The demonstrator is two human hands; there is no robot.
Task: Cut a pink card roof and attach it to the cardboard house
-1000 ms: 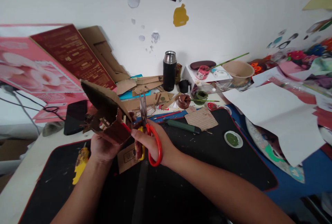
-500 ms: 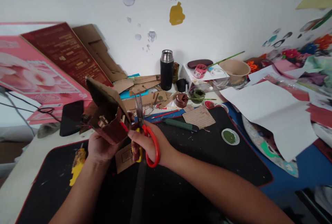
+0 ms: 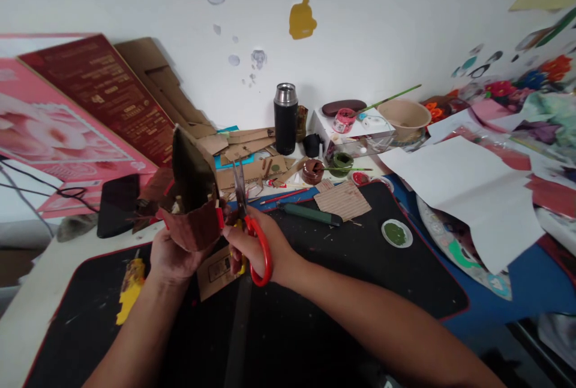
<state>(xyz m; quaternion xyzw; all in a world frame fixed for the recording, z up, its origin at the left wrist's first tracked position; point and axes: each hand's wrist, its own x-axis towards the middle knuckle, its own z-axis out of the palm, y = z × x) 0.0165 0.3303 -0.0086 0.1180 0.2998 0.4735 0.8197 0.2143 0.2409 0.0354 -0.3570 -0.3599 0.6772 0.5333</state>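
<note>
My left hand (image 3: 176, 256) holds a brown-painted cardboard model (image 3: 191, 227) from below, its tall dark panel standing up at the back. Red strips show on the model's sides. In my right hand (image 3: 258, 244) are scissors (image 3: 261, 253) with red and yellow handles, their blades pointing up and slightly apart. The fingertips of that hand meet the model's right side, by a red strip. Under the hands lies a piece of brown cardboard (image 3: 216, 274) on the black mat (image 3: 315, 316).
Behind stand a black flask (image 3: 286, 121), paint jars (image 3: 312, 171) and cardboard scraps (image 3: 252, 171). A green cutter (image 3: 310, 214) and corrugated card (image 3: 344, 199) lie mid-mat. A green paint lid (image 3: 396, 233) and white paper (image 3: 468, 190) are rightward; a phone (image 3: 117, 205) is leftward.
The model has turned and tipped in my left hand, so its front wall and upright back panel now face the camera more. The view has shifted slightly. My right hand still holds the scissors.
</note>
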